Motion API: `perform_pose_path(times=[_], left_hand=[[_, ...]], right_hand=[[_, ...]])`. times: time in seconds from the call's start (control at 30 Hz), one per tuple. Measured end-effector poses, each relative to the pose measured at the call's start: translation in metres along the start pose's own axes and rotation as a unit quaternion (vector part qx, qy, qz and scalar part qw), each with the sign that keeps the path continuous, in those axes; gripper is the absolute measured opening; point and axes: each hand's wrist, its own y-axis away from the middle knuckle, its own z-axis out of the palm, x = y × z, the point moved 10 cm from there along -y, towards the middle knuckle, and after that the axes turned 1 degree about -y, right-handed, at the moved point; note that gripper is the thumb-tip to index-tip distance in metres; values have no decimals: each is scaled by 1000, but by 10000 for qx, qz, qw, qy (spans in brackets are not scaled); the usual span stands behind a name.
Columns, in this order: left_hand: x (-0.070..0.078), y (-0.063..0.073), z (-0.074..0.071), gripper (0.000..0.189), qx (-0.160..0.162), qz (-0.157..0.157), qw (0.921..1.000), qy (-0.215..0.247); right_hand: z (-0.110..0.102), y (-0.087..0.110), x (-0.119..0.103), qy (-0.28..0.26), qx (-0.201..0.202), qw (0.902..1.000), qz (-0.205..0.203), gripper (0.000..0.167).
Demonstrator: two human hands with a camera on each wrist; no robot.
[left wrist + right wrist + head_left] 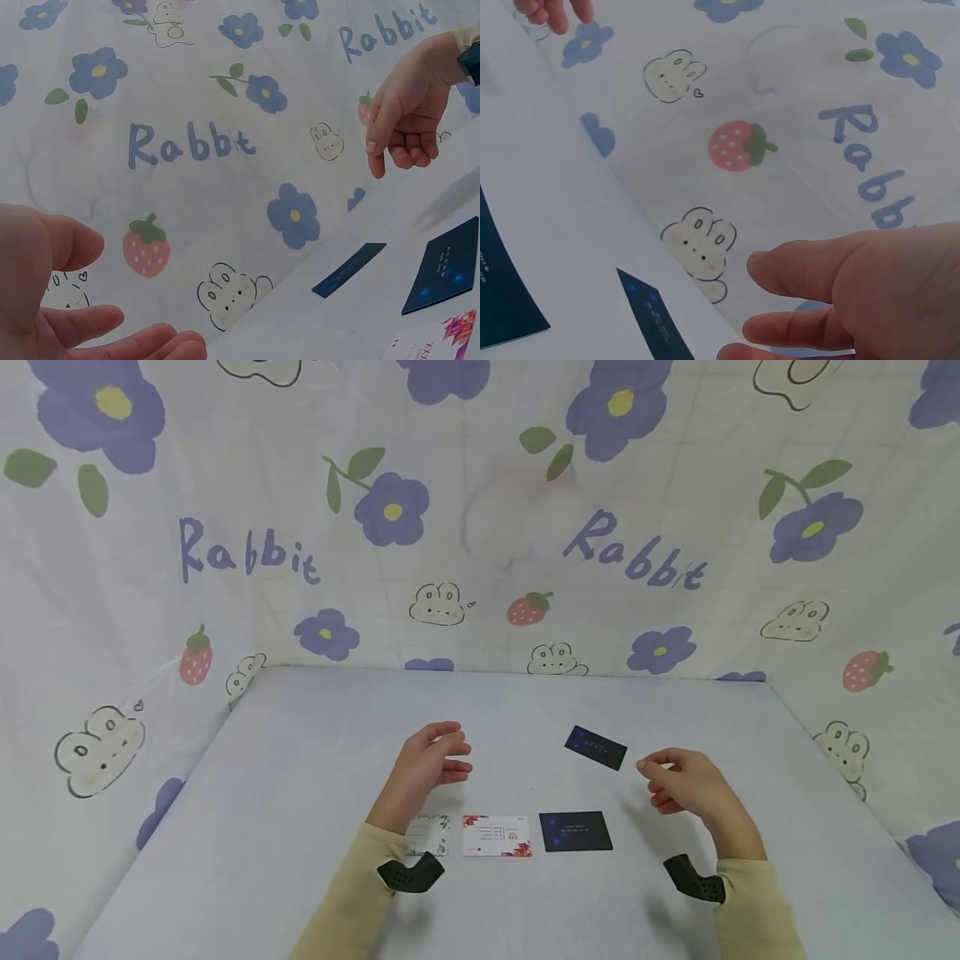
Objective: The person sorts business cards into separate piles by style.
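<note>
Four-sided cards lie flat on the white table. A dark blue card with small print [596, 747] lies tilted farther back, just left of my right hand [686, 781]. That hand hovers with loosely bent fingers and holds nothing. In a row nearer the front are a second dark card [576, 832], a white card with red flowers [497, 836] and a white card with green leaves [437, 835]. My left hand [427, 764] hangs above and behind the leafy card, fingers relaxed and apart, holding nothing. Its wrist hides part of that card.
The table [315, 735] meets a hanging cloth [480, 560] printed with flowers, rabbits and strawberries at its back and sides. Black wrist devices [411, 872] sit on both wrists, over yellow sleeves [348, 893].
</note>
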Motion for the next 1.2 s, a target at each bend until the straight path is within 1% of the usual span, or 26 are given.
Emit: perform_pose_path(times=[0.23,0.37,0.43,0.7,0.9,0.97,1.03,1.1,1.2], left_hand=[[1,1,2,36,-3,63,10000,-53],[1,1,1,36,-19,52,10000,-10],[2,1,2,37,-59,102,9999,-21],[1,3,5,36,-115,57,9999,-76],[1,2,11,36,-148,58,9997,-180],[-2,0,16,37,-174,42,9996,-237],[-7,-5,23,37,-204,-3,9994,-285],[-13,-10,34,37,-252,-38,9991,-346],[-22,-19,57,38,-335,-54,9981,-521]], right_hand=[[3,-1,-1,-19,-84,10000,-34,52],[3,-1,-2,-10,-97,9999,-27,51],[3,-1,-2,-4,-100,9999,-33,52],[4,0,-4,25,-116,9999,-52,53],[1,2,-4,-30,-82,10000,-44,53],[0,2,-4,-45,-62,10000,-42,52],[-1,1,-4,-57,-11,10000,-33,51],[-1,-1,-2,-93,54,9999,-13,52],[3,-6,3,-177,152,9997,18,56]])
